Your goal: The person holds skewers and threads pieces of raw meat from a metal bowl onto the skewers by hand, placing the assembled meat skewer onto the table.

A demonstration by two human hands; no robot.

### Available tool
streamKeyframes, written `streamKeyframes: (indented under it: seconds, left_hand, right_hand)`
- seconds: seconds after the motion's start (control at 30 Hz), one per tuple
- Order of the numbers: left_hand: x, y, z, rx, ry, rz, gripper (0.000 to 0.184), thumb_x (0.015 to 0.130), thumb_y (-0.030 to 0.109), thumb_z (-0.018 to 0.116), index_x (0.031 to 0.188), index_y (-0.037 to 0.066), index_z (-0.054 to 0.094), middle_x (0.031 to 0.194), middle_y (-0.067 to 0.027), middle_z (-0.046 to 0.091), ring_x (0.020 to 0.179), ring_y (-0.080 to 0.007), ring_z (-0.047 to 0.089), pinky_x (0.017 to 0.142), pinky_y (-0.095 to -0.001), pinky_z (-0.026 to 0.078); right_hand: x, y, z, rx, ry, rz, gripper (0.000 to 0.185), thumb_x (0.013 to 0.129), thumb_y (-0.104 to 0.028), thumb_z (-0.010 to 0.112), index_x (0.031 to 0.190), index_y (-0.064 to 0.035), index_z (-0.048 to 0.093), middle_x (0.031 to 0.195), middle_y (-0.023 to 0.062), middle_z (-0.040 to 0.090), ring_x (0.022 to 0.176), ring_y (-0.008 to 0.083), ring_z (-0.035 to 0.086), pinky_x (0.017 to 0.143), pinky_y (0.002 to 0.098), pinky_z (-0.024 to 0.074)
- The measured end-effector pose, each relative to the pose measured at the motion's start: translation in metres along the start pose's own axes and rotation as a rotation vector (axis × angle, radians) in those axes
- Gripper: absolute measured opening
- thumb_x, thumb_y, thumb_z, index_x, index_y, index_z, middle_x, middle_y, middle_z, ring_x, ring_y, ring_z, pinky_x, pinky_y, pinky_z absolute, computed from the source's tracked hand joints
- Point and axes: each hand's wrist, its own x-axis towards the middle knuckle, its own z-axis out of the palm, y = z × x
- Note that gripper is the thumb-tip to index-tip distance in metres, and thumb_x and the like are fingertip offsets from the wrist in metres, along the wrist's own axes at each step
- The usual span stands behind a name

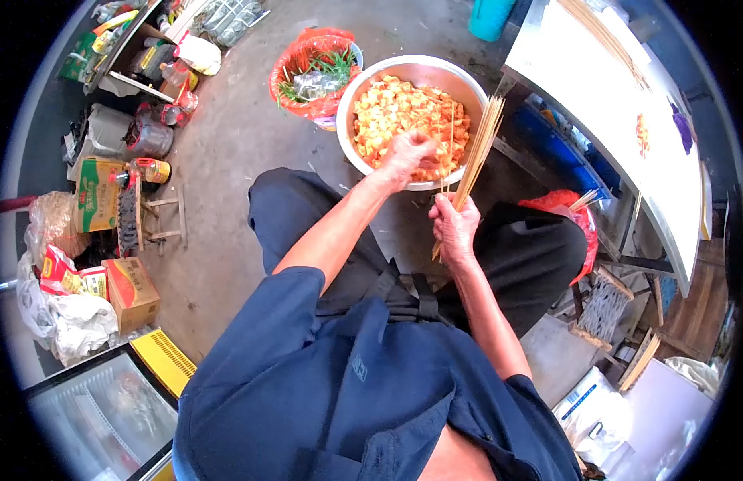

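Observation:
A wide metal bowl full of orange-red coated meat cubes stands in front of my knees. Over the bowl's near side is my left hand, its fingers curled together at the cubes; what they pinch is hidden. My right hand is closed round a thick bundle of bamboo skewers at the bowl's lower right rim. One or two thin skewers stand apart from the bundle and reach over the cubes, close to my left fingertips.
Beside the bowl is a bin lined with a red bag, holding green scraps. A white-topped table curves along the right, with skewers and a loaded skewer on it. Near my right knee is a red bag. Boxes and bottles line the left.

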Motion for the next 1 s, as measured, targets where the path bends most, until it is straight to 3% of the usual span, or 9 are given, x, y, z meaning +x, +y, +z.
streamKeyframes:
  seconds: [0.07,0.1,0.17,0.27,0.5,0.7,0.77,0.8,1.0]
  left_hand:
    - [0.019,0.001,-0.029,0.29,0.085,0.242,0.013,0.083,0.016,0.066,0.086,0.003,0.062,0.08,-0.0053,0.066,0.063,-0.0129,0.064,0.054,-0.0273,0.051]
    - [0.007,0.029,-0.031,0.793,0.271,0.319,0.016,0.08,0.017,0.066,0.081,0.001,0.061,0.078,-0.0081,0.066,0.062,-0.018,0.065,0.057,-0.0313,0.051]
    - [0.013,0.036,-0.058,1.26,0.338,0.323,0.021,0.075,0.02,0.067,0.08,0.0,0.063,0.081,-0.014,0.067,0.071,-0.0263,0.067,0.064,-0.0371,0.051]
    - [-0.004,0.04,-0.058,1.543,0.346,0.203,0.025,0.071,0.022,0.066,0.084,0.001,0.066,0.086,-0.0184,0.066,0.083,-0.0338,0.065,0.071,-0.0429,0.051]
    - [0.008,0.03,-0.061,1.641,0.309,0.152,0.02,0.071,0.016,0.06,0.085,0.003,0.068,0.089,-0.02,0.067,0.089,-0.0346,0.064,0.077,-0.0444,0.05]
    - [0.017,0.025,-0.07,1.511,0.271,0.3,0.015,0.075,0.011,0.059,0.082,0.0,0.066,0.084,-0.018,0.067,0.08,-0.0323,0.067,0.069,-0.0421,0.052]
    - [0.019,0.032,-0.064,0.542,0.142,0.084,0.016,0.078,0.003,0.06,0.092,-0.004,0.064,0.078,-0.0118,0.067,0.08,-0.0211,0.068,0.061,-0.031,0.053]
    - [0.018,0.033,-0.059,0.293,0.098,0.073,0.02,0.081,-0.005,0.053,0.1,-0.004,0.059,0.086,-0.0115,0.065,0.08,-0.0185,0.067,0.061,-0.0253,0.054]
    - [0.02,0.034,-0.049,-0.038,0.03,0.02,0.019,0.084,-0.011,0.048,0.1,-0.004,0.057,0.097,-0.0153,0.061,0.087,-0.0269,0.067,0.077,-0.0332,0.059]
  right_hand:
    - [0.0,-0.004,-0.005,-0.012,-0.029,-0.02,0.012,0.089,-0.013,0.061,0.088,-0.0051,0.052,0.06,0.0018,0.054,0.037,0.0043,0.037,0.033,0.0198,0.0271]
    - [-0.002,-0.002,-0.005,-0.011,-0.03,-0.016,0.012,0.089,-0.013,0.061,0.088,-0.0051,0.052,0.06,0.0018,0.054,0.037,0.0043,0.037,0.033,0.0198,0.0271]
    - [-0.006,0.003,-0.005,-0.029,-0.003,-0.005,0.012,0.089,-0.013,0.061,0.089,-0.005,0.052,0.06,0.0018,0.054,0.037,0.0046,0.037,0.032,0.0203,0.0271]
    - [-0.017,0.014,-0.001,-0.015,-0.01,0.049,0.011,0.089,-0.013,0.061,0.09,-0.0052,0.053,0.057,0.0012,0.054,0.036,0.0049,0.037,0.033,0.0204,0.0274]
    - [-0.021,0.01,-0.003,-0.033,-0.026,0.033,0.012,0.089,-0.014,0.06,0.09,-0.0054,0.052,0.059,0.0009,0.053,0.038,0.0042,0.038,0.034,0.0194,0.0278]
    - [-0.024,0.018,-0.007,-0.049,-0.019,0.033,0.011,0.089,-0.014,0.06,0.09,-0.0062,0.053,0.06,0.0002,0.054,0.039,0.0041,0.039,0.034,0.0197,0.0282]
    - [-0.024,0.018,-0.006,-0.056,-0.026,0.031,0.011,0.089,-0.014,0.06,0.089,-0.0063,0.052,0.06,0.0003,0.054,0.04,0.0041,0.039,0.034,0.0196,0.0284]
    - [-0.024,0.017,-0.006,-0.059,-0.025,0.027,0.011,0.089,-0.014,0.06,0.089,-0.0063,0.052,0.06,0.0003,0.055,0.04,0.0041,0.039,0.035,0.0195,0.0286]
    - [-0.025,0.014,-0.006,-0.081,-0.013,0.03,0.011,0.089,-0.014,0.06,0.089,-0.0064,0.053,0.061,0.0,0.055,0.042,0.0044,0.041,0.036,0.0193,0.0297]
